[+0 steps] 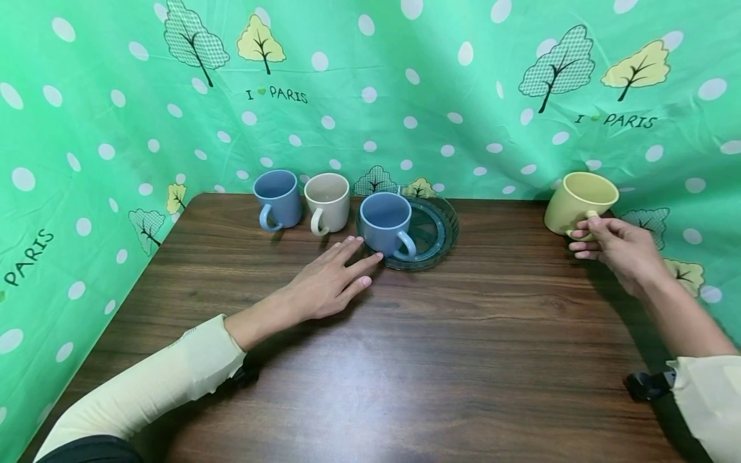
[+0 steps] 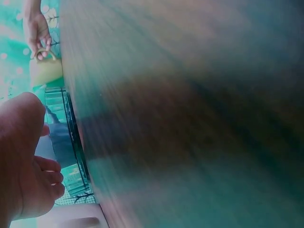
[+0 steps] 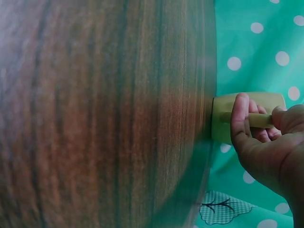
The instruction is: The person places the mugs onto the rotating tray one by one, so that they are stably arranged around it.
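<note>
At the back right of the table, my right hand [image 1: 631,254] grips the handle of a yellow mug [image 1: 570,200]. In the right wrist view its fingers curl around that handle, and the mug [image 3: 222,128] stands upright with its base at the tabletop. My left hand [image 1: 330,283] reaches toward a blue mug [image 1: 382,225] with its fingers extended, the fingertips right at the mug's lower left side. This mug stands upright on the left part of a clear glass plate [image 1: 450,239], its handle pointing to the front right. The left wrist view shows the plate's ribbed side [image 2: 57,102] beyond the hand.
Left of the plate stand a cream mug [image 1: 330,199] and a second blue mug [image 1: 280,199], both upright with handles toward the front. They line the back edge of the brown wooden table [image 1: 440,360]. A green dotted curtain [image 1: 370,128] hangs close behind.
</note>
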`<state>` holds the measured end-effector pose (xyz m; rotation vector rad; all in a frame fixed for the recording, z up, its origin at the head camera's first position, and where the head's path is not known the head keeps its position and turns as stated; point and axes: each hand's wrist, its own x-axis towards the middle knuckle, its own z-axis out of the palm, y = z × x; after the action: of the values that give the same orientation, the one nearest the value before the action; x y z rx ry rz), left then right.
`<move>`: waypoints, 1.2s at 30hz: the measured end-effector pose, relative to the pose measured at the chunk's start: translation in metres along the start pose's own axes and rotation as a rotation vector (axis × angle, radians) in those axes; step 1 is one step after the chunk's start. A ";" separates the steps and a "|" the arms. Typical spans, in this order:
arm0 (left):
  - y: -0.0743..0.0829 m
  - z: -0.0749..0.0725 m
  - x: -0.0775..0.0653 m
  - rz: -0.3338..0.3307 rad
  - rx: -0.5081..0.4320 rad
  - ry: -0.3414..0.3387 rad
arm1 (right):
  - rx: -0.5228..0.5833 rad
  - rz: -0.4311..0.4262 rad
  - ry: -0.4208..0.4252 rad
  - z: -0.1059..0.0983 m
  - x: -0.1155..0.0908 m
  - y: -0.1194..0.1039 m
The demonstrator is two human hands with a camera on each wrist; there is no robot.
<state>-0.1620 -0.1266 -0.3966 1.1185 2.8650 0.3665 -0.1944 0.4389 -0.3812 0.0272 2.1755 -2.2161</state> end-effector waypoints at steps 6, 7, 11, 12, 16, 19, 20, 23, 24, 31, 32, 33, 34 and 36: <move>-0.001 -0.002 0.000 -0.005 0.007 -0.012 | -0.011 0.005 0.009 0.000 0.000 -0.001; -0.001 -0.002 0.000 -0.002 0.009 -0.009 | -0.015 0.008 0.012 0.001 0.000 -0.001; -0.001 -0.001 0.001 0.011 0.019 0.009 | -0.016 0.014 0.016 0.001 -0.001 -0.001; -0.001 -0.001 0.001 0.014 0.020 0.014 | -0.016 0.014 0.016 0.002 -0.001 -0.001; -0.002 0.000 0.001 0.018 0.016 0.026 | 0.005 0.018 0.013 0.004 -0.002 -0.002; -0.003 0.000 0.000 0.016 0.008 0.031 | 0.063 0.036 0.002 0.007 -0.002 -0.004; -0.003 0.000 0.000 0.016 0.007 0.032 | 0.087 0.042 -0.003 0.007 -0.002 -0.004; -0.003 0.000 0.000 0.016 0.004 0.036 | 0.154 0.057 -0.010 0.009 -0.003 -0.004; -0.003 0.000 0.000 0.017 0.004 0.037 | 0.166 0.056 -0.012 0.009 -0.003 -0.004; -0.003 0.000 -0.001 0.014 -0.001 0.041 | 0.231 0.044 0.004 0.007 -0.004 -0.005; -0.004 0.000 -0.001 0.013 -0.001 0.039 | 0.235 0.044 0.005 0.007 -0.004 -0.005; -0.004 0.000 -0.001 0.013 -0.001 0.040 | 0.237 0.044 0.006 0.007 -0.004 -0.005; -0.004 0.000 -0.001 0.013 -0.002 0.041 | 0.231 0.042 0.008 0.007 -0.004 -0.006; -0.004 0.001 -0.002 0.014 -0.003 0.043 | 0.216 0.037 0.012 0.008 -0.004 -0.006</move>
<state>-0.1634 -0.1306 -0.3982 1.1448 2.8939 0.4002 -0.1902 0.4313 -0.3751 0.0861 1.9133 -2.4245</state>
